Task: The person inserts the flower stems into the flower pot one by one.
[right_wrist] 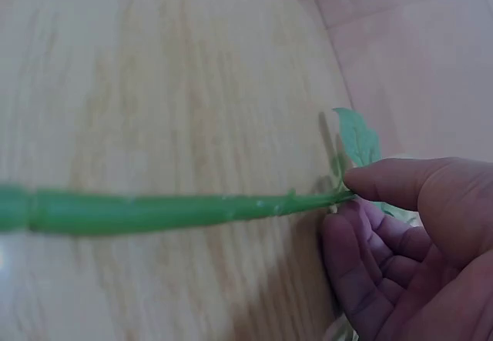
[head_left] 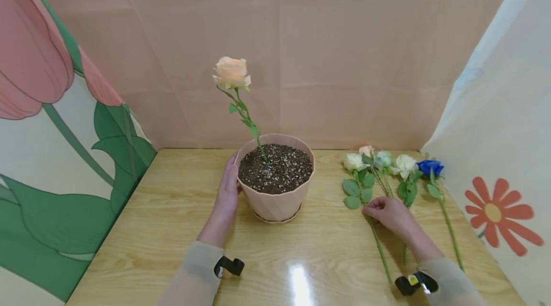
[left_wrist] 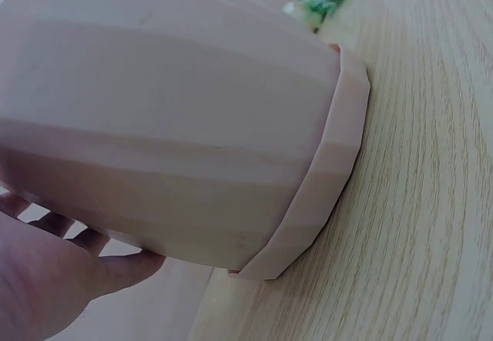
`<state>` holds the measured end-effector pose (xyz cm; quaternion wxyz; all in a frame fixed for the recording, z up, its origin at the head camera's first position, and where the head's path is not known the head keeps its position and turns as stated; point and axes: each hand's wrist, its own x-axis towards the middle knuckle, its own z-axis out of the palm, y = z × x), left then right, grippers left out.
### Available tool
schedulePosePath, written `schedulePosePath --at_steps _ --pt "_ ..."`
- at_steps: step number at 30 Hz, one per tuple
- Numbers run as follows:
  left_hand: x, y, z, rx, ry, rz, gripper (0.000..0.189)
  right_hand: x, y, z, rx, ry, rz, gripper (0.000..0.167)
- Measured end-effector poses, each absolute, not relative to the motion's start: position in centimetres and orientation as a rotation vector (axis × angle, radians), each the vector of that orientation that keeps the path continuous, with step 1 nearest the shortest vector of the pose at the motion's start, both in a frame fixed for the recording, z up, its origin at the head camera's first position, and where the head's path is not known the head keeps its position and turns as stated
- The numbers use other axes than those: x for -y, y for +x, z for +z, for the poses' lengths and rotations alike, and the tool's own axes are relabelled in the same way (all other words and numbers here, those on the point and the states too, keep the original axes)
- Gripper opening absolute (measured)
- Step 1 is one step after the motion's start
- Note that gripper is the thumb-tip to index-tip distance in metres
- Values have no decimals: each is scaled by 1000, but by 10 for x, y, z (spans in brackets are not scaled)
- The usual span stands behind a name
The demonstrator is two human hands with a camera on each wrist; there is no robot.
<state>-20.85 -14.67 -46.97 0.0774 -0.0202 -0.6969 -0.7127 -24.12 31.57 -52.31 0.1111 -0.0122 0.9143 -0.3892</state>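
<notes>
On the table stands a pink ribbed flowerpot (head_left: 275,203) of dark soil (head_left: 284,169), and one pale peach rose (head_left: 232,72) rises from it, leaning left. My left hand (head_left: 227,186) rests along the pot's left side; in the left wrist view its fingers (left_wrist: 127,270) lie against the wall. Off to the right, my right hand (head_left: 393,217) pinches the green stem (head_left: 380,248) of a leafy rose, apparently the leftmost white rose (head_left: 354,161), between thumb and fingers. The right wrist view shows the stem (right_wrist: 154,212) running away from the fingertips, with a leaf (right_wrist: 358,137) beyond.
Other cut roses lie around the right hand: a white rose (head_left: 404,166), a pale green rose (head_left: 382,158), a pink rose (head_left: 366,150) and a blue rose (head_left: 430,168). A pink backdrop (head_left: 327,57) hangs behind the wooden table (head_left: 163,215). Printed flower sheets flank both sides.
</notes>
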Motion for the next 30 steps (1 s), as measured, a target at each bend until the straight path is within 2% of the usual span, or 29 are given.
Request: schedulePosePath --at_steps 7,14,21,25,30 --pt "146 -208 -468 2081 -70 -2145 58 -317 -240 -515 -2632 -26 -1259 32" --pt "146 -209 -468 2079 -49 -2147 60 -311 -240 -479 -2521 -73 -1444 53" --pt "147 -208 -468 2085 -50 -2143 61 -295 -251 -431 -2452 -77 -1676 66" --pt "146 -208 -468 2093 -44 -2131 60 -277 -259 -399 -2447 -110 -1866 59" --pt "147 -208 -469 2089 -54 -2130 59 -248 -261 -346 -2376 -244 -2172 34"
